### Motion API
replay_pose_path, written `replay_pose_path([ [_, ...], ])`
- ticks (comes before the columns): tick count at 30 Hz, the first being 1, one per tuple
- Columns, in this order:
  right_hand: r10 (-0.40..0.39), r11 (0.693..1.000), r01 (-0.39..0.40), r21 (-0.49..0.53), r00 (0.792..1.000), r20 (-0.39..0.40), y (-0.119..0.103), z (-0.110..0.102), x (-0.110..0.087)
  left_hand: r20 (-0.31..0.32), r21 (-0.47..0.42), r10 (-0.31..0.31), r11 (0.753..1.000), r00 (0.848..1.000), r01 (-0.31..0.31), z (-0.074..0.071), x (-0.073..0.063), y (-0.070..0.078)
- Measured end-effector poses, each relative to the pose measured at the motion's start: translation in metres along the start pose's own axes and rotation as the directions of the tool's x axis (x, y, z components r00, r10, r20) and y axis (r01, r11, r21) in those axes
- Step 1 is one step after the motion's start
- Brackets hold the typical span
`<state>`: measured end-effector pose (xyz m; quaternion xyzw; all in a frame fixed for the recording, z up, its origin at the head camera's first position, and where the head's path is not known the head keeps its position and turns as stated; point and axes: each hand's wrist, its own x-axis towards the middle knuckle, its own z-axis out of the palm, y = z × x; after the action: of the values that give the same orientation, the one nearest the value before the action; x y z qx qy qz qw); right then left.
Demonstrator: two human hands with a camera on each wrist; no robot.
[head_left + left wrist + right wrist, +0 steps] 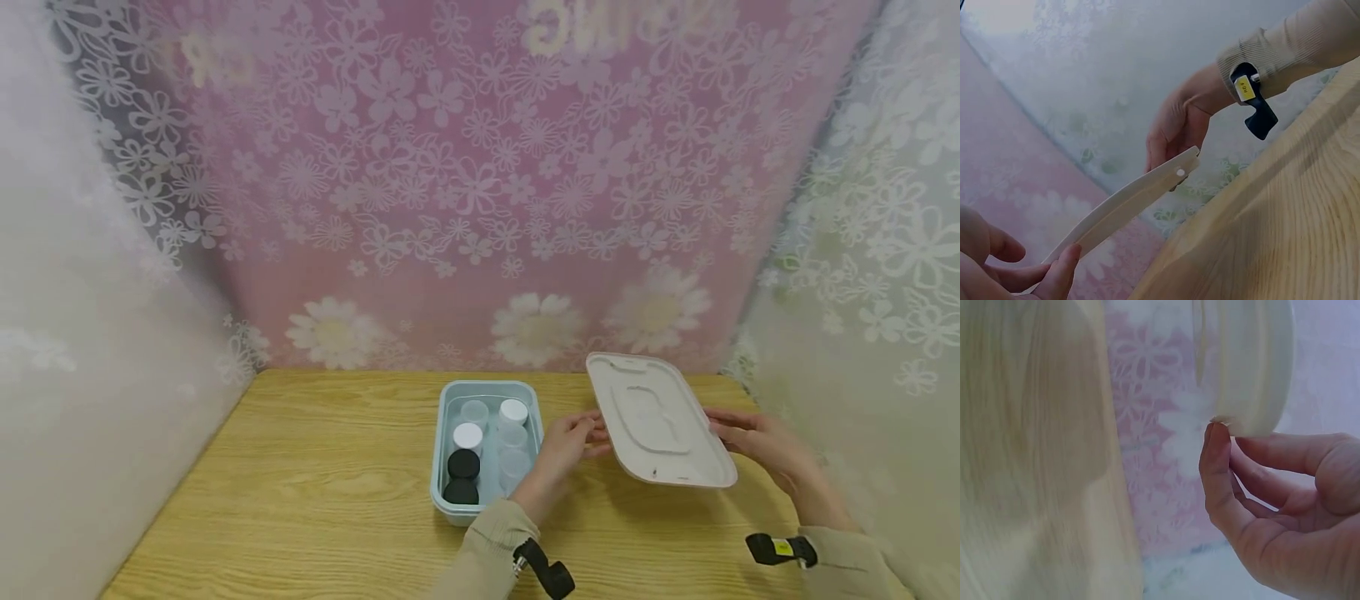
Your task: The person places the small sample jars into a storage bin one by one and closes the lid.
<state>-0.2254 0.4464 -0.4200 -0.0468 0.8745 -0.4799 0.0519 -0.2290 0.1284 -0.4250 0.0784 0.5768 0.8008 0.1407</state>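
A white rectangular lid (652,421) is held up at a tilt above the right part of the table, between both hands. My left hand (566,446) grips its left edge; in the left wrist view, thumb and fingers meet on the rim of the lid (1129,203). The opposite edge is pinched by my right hand (772,450), thumb on one face and fingertips on the other, as the right wrist view shows of that hand (1285,519). Left of the lid stands an uncovered light blue box (436,454), its near right corner close to my left wrist.
Two rows of small round containers fill the box: black-topped ones (463,464), white-topped ones (468,437) and translucent ones (514,467). The wooden table (322,475) ends at a pink flowered curtain (465,208). Pale sheets (870,333) hang at both sides.
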Motion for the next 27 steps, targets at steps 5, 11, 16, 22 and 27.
replay_pose_path([
  [5,-0.040,0.989,0.040,0.141,0.999,-0.003,-0.013,0.014,0.007,0.016,0.022,-0.016,1.000,1.000,0.015,-0.026,0.003,0.008],
  [11,-0.083,0.956,0.066,0.287,0.996,0.046,-0.030,0.031,0.017,0.010,0.058,-0.004,0.998,1.000,0.003,-0.058,0.002,0.022],
  [16,-0.105,0.945,0.070,0.318,0.990,0.094,-0.045,0.050,0.026,0.023,0.109,-0.012,0.994,1.000,0.010,-0.087,-0.003,0.033],
  [22,-0.088,0.942,0.045,0.332,0.989,0.117,-0.061,0.072,0.036,0.050,0.139,0.007,0.990,0.999,-0.014,-0.117,-0.008,0.041],
  [27,-0.123,0.933,0.062,0.355,0.981,0.151,-0.072,0.088,0.043,0.055,0.143,0.022,0.989,0.998,-0.029,-0.139,-0.014,0.046],
])
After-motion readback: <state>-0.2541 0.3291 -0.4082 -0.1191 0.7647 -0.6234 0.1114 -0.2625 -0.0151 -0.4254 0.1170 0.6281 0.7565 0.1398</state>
